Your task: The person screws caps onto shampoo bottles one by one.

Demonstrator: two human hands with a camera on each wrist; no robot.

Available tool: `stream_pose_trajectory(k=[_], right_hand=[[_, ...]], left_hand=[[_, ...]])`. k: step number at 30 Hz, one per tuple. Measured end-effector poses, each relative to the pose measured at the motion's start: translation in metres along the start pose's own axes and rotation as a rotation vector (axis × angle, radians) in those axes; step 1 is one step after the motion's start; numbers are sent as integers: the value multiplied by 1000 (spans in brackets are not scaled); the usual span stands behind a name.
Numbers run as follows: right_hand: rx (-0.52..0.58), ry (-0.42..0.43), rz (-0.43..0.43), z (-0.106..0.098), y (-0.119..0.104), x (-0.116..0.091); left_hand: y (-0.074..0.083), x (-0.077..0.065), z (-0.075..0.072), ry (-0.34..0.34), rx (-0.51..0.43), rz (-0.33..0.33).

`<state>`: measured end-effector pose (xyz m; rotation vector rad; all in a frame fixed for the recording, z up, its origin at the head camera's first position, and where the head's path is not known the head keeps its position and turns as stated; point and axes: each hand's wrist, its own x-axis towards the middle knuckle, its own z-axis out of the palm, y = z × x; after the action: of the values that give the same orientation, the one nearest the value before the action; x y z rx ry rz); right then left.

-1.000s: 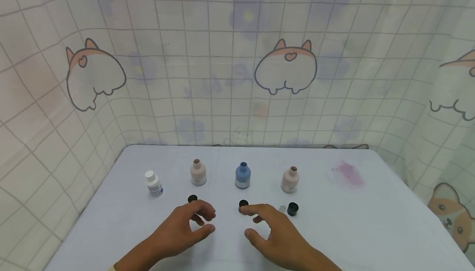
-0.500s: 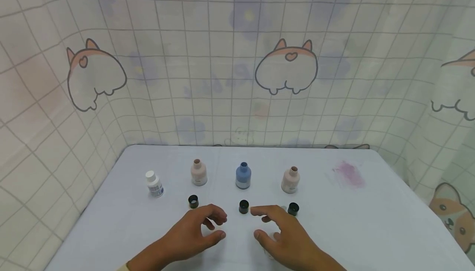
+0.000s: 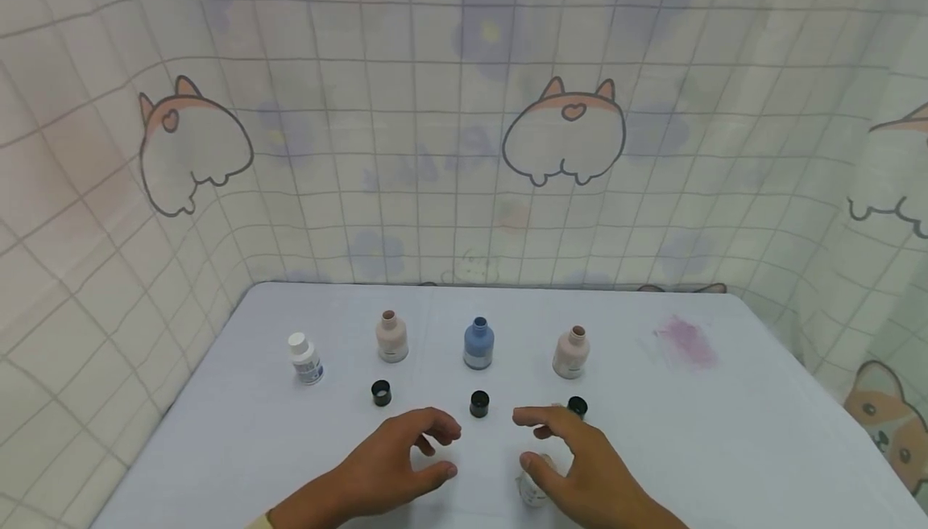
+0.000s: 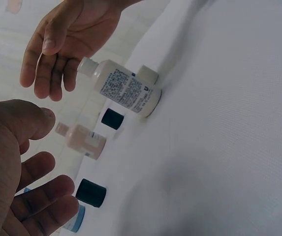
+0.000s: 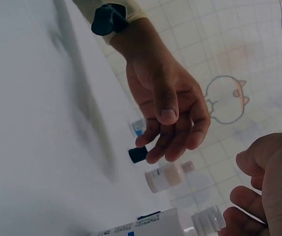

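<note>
My left hand (image 3: 399, 464) hovers above the front of the white table, its fingers loosely bent and holding nothing. To its right, my right hand (image 3: 587, 469) is in the air with thumb and fingers apart, also holding nothing. A pale bottle with a printed label (image 3: 532, 490) stands partly hidden by the right hand; its open neck shows in the right wrist view. In the left wrist view a white cap (image 4: 148, 74) lies behind that bottle (image 4: 123, 88). Black caps lie beyond the hands: left (image 3: 381, 393), middle (image 3: 479, 405) and right (image 3: 577, 406), the last partly covered.
Across the back stand a white capped bottle (image 3: 305, 358), an uncapped pinkish bottle (image 3: 392, 338), an uncapped blue bottle (image 3: 478, 344) and another uncapped pinkish bottle (image 3: 571, 353). A pink stain (image 3: 687, 341) marks the table at right. A grid-patterned curtain (image 3: 406, 150) surrounds the table.
Both hands have drifted right and slightly nearer. The left and middle black caps have come fully into sight, and the pale labelled bottle now shows beside the right hand.
</note>
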<state>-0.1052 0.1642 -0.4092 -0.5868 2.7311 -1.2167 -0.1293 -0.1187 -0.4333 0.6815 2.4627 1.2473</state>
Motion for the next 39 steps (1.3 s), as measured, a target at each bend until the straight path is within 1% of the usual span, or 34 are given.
stream_pose_trajectory(k=[3, 4, 8, 13, 15, 17, 19, 21, 25, 28, 32, 36, 39], right_hand=[[2, 38, -25, 0, 6, -4], [0, 51, -37, -1, 8, -5], [-13, 77, -66, -4, 16, -7], [-1, 92, -38, -6, 24, -11], [4, 101, -44, -7, 27, -13], [4, 111, -69, -7, 30, -14], [-9, 121, -103, -8, 33, -16], [-11, 120, -106, -9, 34, -17], [-5, 86, -12, -12, 33, -19], [-12, 58, 75, -14, 31, -20], [-25, 37, 142, -16, 30, -23], [-9, 27, 168, -17, 33, -25], [8, 9, 202, -17, 35, -27]], left_hand=[[1, 1, 3, -24, -12, -28], [1, 2, 4, -28, -15, -28], [1, 4, 9, -35, -16, 2], [-1, 7, 15, -42, -8, 48], [-1, 8, 18, -51, -10, 37], [0, 9, 20, -54, -10, 41], [1, 10, 23, -56, -8, 32], [2, 11, 25, -56, -5, 24], [5, 14, 29, -73, -7, -36], [5, 16, 31, -84, -4, -53], [3, 18, 34, -85, 6, -21], [2, 19, 36, -88, 12, 8], [3, 20, 37, -92, 18, 15]])
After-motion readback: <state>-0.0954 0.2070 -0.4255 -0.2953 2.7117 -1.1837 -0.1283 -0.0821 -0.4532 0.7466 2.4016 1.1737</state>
